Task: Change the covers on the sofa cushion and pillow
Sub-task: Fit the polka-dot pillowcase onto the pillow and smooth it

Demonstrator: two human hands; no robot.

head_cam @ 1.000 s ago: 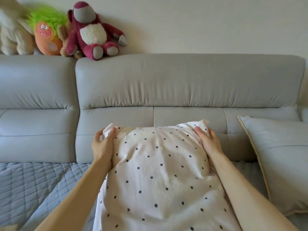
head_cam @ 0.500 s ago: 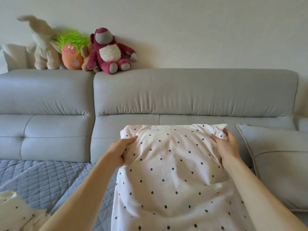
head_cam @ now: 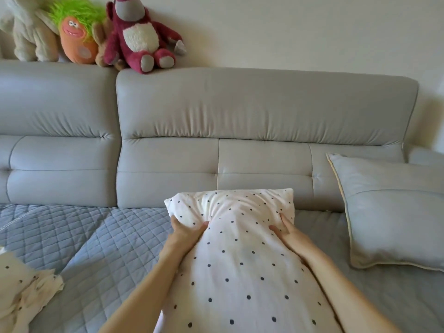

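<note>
White cotton with small dark dots is covering a plump rectangular pillow [head_cam: 240, 260], which is standing on end over the quilted blue-grey seat cover [head_cam: 84, 236] of a sofa, its lower end running out of view at the bottom. The left hand [head_cam: 186, 233] is gripping the pillow just below its upper left corner, fingers wrapped round the side and the thumb digging into the front so that the fabric is bunching. The right hand [head_cam: 287, 233] is gripping the opposite side at the same height, thumb lying on the front and fingers curling round the edge. Behind the pillow the pale grey padded leather backrest [head_cam: 264, 111] is rising; whether the pillow is touching it cannot be told. Right of the pillow, apart from it, a square light grey cushion [head_cam: 394, 212] with cream piping is leaning against the backrest. Left of the pillow, well apart, a crumpled white dotted loose cover [head_cam: 26, 292] is lying on the seat cover. Far above and left of the pillow, a maroon plush bear [head_cam: 141, 37], an orange toy [head_cam: 77, 37] with green hair and a beige plush animal [head_cam: 31, 32] are sitting on the backrest's top.
</note>
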